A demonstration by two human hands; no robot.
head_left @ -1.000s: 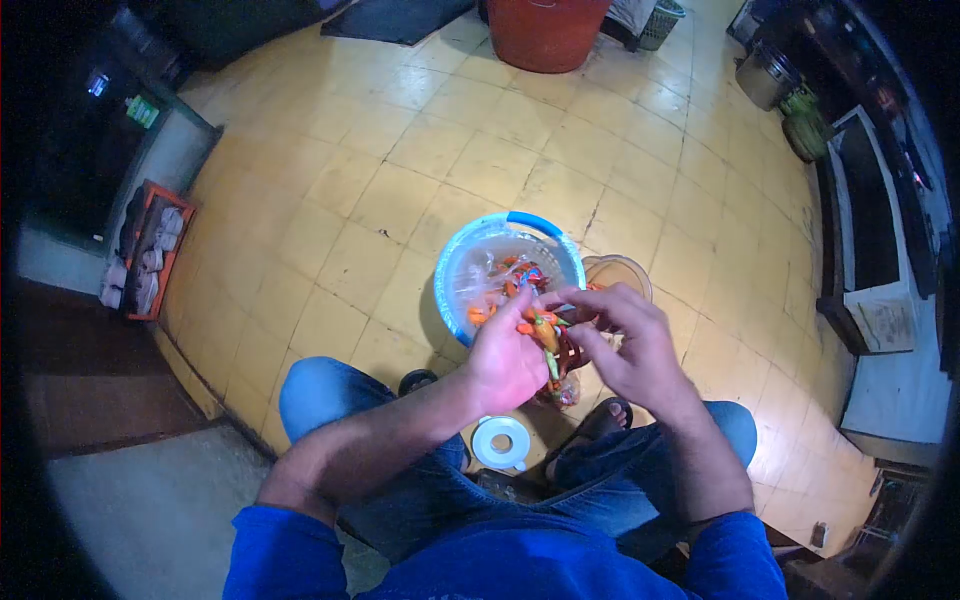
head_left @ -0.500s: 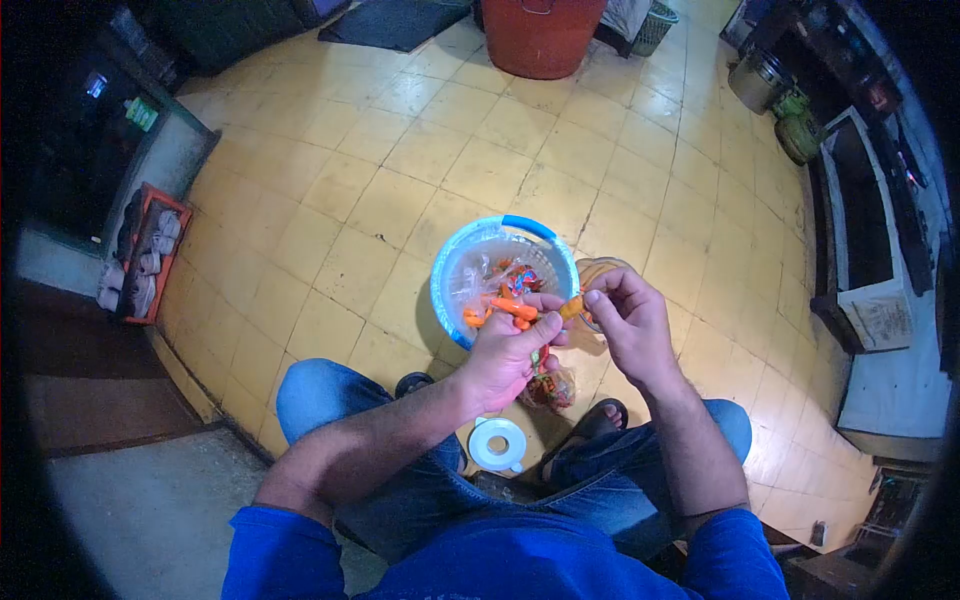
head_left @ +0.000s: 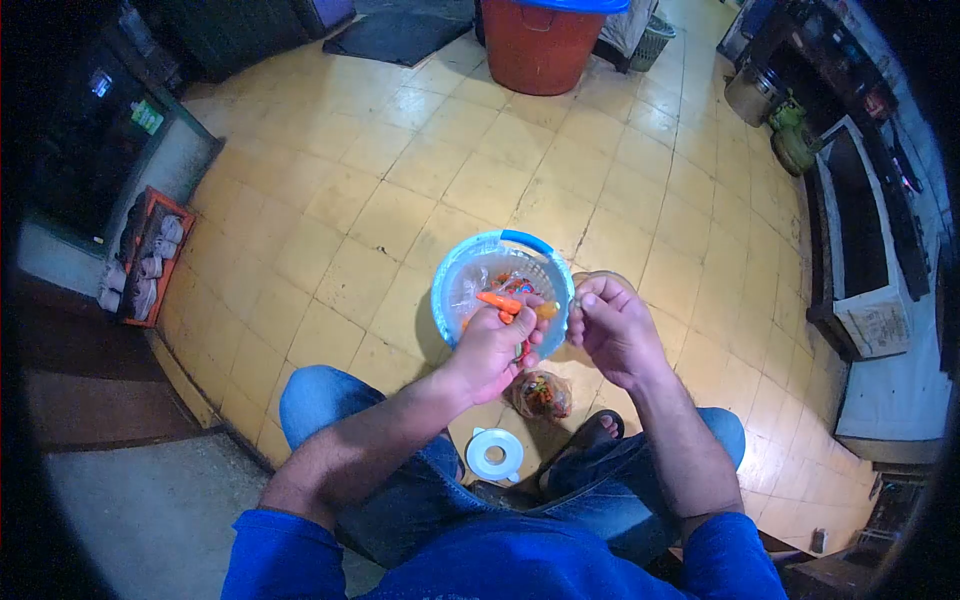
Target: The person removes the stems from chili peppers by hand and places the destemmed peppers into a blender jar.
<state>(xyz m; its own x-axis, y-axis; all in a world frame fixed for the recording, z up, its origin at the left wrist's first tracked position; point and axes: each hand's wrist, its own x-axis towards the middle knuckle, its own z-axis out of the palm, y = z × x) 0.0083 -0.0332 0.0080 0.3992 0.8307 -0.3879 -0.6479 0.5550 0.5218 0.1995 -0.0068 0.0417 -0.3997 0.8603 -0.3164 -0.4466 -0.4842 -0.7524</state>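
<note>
My left hand is closed around several chili peppers, over the near side of a light-blue basket. Bright orange ones stick out above the thumb, a yellow-orange one shows at the fingertips, and red and green bits show below. To the right, thumb and fingers of my right hand are pinched together at a small greenish bit, perhaps a stem, too small to tell. Clear plastic and more red-orange chilies lie inside the basket. Just below, a plastic bag of mixed chilies rests on the floor.
A white ring-shaped lid lies between my feet. Farther off stand a red tub with a blue top, a green gas cylinder and a metal pot. An orange shoe rack stands left on the yellow tiles.
My right hand has come away from the yellow-orange chili, which stays in my left hand. My left hand has shifted slightly left, and the bag below shows more fully. The view has tilted slightly up.
</note>
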